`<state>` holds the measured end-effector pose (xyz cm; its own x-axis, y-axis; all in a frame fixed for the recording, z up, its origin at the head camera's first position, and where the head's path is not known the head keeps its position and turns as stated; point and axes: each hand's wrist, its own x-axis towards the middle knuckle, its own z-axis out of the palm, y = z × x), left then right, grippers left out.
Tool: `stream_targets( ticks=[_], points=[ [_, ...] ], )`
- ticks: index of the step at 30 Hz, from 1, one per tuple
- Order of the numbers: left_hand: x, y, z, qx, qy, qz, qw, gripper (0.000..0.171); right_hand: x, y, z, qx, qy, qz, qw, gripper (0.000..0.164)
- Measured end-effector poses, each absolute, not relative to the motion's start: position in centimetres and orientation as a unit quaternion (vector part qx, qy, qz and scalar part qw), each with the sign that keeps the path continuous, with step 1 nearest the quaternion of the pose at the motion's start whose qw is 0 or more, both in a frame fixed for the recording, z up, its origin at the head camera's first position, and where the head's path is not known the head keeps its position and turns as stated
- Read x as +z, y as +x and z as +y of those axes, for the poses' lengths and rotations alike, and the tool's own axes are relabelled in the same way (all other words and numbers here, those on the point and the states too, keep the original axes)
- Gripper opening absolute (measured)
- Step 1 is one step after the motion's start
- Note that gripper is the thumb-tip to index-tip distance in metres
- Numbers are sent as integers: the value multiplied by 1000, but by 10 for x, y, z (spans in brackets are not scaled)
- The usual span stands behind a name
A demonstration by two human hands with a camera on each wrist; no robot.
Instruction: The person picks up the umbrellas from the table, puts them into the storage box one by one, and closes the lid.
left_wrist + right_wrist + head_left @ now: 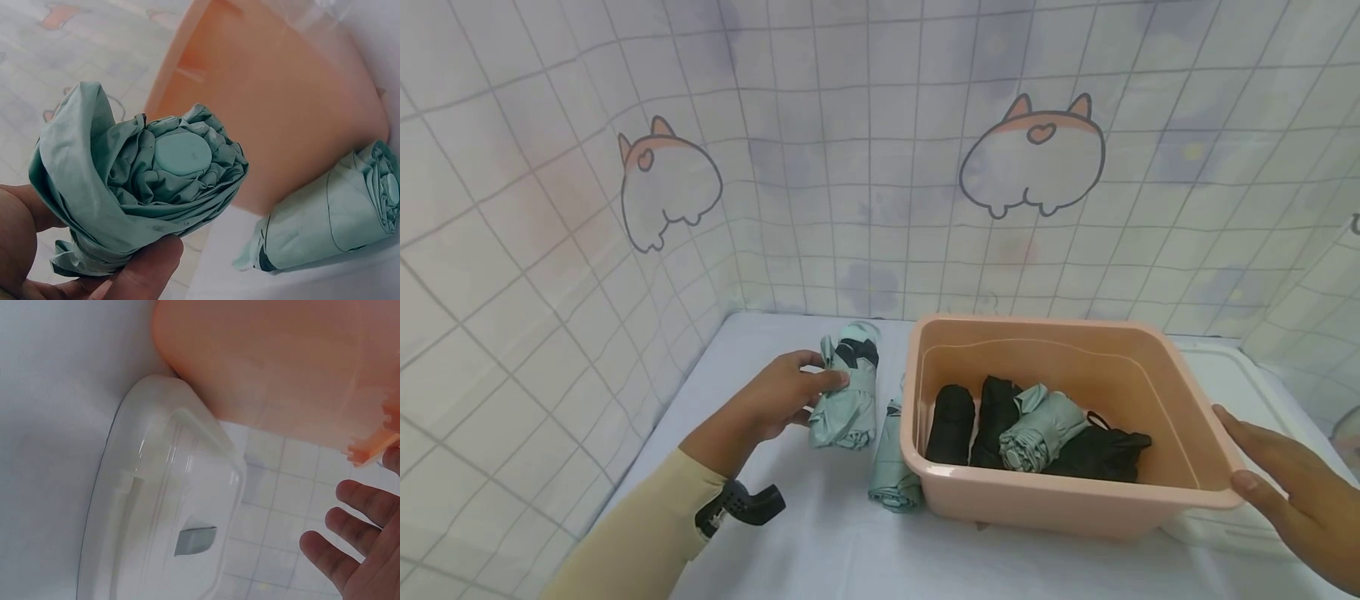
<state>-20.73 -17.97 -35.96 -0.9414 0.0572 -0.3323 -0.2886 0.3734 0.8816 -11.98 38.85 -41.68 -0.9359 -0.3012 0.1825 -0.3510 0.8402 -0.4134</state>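
My left hand (778, 392) holds a folded mint-green umbrella (847, 412) between thumb and fingers, left of a peach plastic bin (1052, 506). In the left wrist view, that umbrella's round end cap (182, 153) faces the camera amid bunched fabric. Another mint-green folded umbrella (895, 467) lies on the table against the bin's left side. Inside the bin are two slim black folded umbrellas (951, 425), a mint-green one (1048, 427) and a loose black bundle (1101, 454). With fingers extended, my right hand (1292, 492) touches the bin's right rim.
A white plastic lid (169, 500) with a grey latch (195, 540) lies right of the bin and partly under it. White cloth covers the table (805, 533). A grid-patterned curtain (917, 150) with cartoon animals encloses the back and sides.
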Motion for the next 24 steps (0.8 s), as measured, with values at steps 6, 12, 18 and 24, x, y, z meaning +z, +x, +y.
stream_targets(
  ticks=[6,12,18,24],
  points=[
    [-351,-206,-175,554,-61,816,155,66,-413,-119,386,220,164,-961,39,73],
    [-342,-205,-168,557,-44,815,153,65,-412,-120,387,214,158,-964,26,73],
    [-335,-205,-162,557,-36,815,155,65,-415,-120,388,223,170,-959,41,71],
    [-327,-204,-155,554,-41,818,151,70,-417,-120,390,226,173,-957,52,72]
  ],
)
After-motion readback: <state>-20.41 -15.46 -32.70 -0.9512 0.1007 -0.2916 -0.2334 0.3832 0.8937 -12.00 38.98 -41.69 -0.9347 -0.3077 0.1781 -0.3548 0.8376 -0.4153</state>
